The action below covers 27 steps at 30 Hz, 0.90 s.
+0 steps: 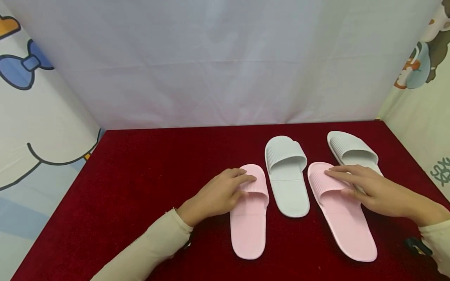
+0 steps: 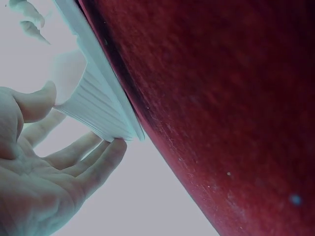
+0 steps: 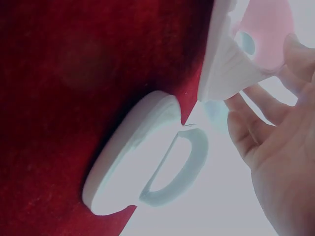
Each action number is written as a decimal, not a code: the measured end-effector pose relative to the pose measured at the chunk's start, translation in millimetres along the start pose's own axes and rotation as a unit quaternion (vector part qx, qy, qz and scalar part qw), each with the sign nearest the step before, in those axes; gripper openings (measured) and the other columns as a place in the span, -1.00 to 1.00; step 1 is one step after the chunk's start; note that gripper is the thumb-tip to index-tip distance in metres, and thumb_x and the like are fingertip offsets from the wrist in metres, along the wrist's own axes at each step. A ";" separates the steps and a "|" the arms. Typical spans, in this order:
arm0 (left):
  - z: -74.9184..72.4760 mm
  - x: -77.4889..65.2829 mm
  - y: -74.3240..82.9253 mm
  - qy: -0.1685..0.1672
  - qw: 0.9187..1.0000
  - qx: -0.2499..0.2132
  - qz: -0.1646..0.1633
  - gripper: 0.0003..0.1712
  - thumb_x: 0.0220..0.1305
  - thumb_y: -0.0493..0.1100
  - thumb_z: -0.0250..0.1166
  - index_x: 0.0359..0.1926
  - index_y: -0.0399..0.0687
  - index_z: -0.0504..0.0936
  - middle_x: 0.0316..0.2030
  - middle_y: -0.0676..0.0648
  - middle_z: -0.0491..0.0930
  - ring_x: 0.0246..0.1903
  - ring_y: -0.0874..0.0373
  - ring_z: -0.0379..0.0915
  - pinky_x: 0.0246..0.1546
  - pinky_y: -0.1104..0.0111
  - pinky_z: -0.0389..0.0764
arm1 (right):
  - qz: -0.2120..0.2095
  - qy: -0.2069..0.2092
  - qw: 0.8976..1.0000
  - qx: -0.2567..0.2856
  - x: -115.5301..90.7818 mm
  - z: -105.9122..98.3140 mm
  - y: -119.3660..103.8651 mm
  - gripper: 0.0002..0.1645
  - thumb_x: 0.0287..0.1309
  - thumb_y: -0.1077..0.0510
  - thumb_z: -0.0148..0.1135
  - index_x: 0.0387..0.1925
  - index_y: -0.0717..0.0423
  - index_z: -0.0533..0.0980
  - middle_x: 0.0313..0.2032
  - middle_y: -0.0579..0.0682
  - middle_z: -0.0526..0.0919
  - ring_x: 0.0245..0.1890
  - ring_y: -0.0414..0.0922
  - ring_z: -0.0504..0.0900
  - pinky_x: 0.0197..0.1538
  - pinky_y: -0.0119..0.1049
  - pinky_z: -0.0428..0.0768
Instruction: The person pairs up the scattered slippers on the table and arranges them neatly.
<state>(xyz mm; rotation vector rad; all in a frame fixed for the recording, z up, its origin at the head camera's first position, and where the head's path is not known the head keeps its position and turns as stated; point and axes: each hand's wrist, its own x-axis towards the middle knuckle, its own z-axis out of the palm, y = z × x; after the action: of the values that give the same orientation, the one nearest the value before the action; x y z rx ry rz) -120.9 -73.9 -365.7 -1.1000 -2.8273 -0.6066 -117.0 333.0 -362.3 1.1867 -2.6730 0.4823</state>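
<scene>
Two pink slippers lie sole down on the red cloth, toes pointing away. My left hand (image 1: 219, 193) rests its loosely bent fingers on the ribbed strap of the left pink slipper (image 1: 249, 230), thumb near the strap's edge. In the left wrist view, fingertips touch that strap (image 2: 96, 108). On the right pink slipper (image 1: 348, 230), which is slanted, my right hand (image 1: 379, 193) lays its extended fingers across the strap. Between the pink slippers and slightly farther back lies a white slipper (image 1: 290, 195). Another white slipper (image 1: 351, 144) is partly hidden behind my right hand.
Red cloth (image 1: 140, 175) covers the surface and extends left of the slippers. A pale curtain (image 1: 225, 78) hangs along the back edge. Patterned cloth walls stand at the left (image 1: 42, 128) and right (image 1: 425, 117). A dark band (image 1: 418, 246) shows at my right wrist.
</scene>
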 end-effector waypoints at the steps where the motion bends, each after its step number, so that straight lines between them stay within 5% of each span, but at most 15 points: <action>1: -0.1 -0.4 0.5 0.002 1.000 0.002 0.000 -0.55 0.26 -0.31 0.25 0.16 0.07 0.62 0.14 -0.18 0.58 0.13 -0.06 0.53 0.16 0.12 0.57 | -0.003 0.000 1.000 0.005 0.9 -0.9 -1.9 -0.16 -0.02 0.36 0.44 0.34 -0.04 0.44 0.22 -0.05 0.53 0.30 -0.46 0.23 0.30 -0.74 0.01; 27: -6.8 -12.3 4.7 0.044 0.999 0.024 0.004 -0.56 0.24 -0.36 0.24 0.11 0.08 0.64 0.07 -0.17 0.61 0.09 -0.05 0.57 0.12 0.15 0.60 | -0.014 0.012 0.999 -0.026 28.9 4.3 -43.3 -0.20 0.02 0.30 0.42 0.34 -0.08 0.43 0.19 -0.09 0.52 0.16 -0.11 0.49 0.32 -0.80 -0.03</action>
<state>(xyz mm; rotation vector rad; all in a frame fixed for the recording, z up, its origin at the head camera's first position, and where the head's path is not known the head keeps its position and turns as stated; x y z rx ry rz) -109.2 -81.2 -360.1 -1.0503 -2.7463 -0.5690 -104.0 284.3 -348.4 1.1939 -2.6279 0.4175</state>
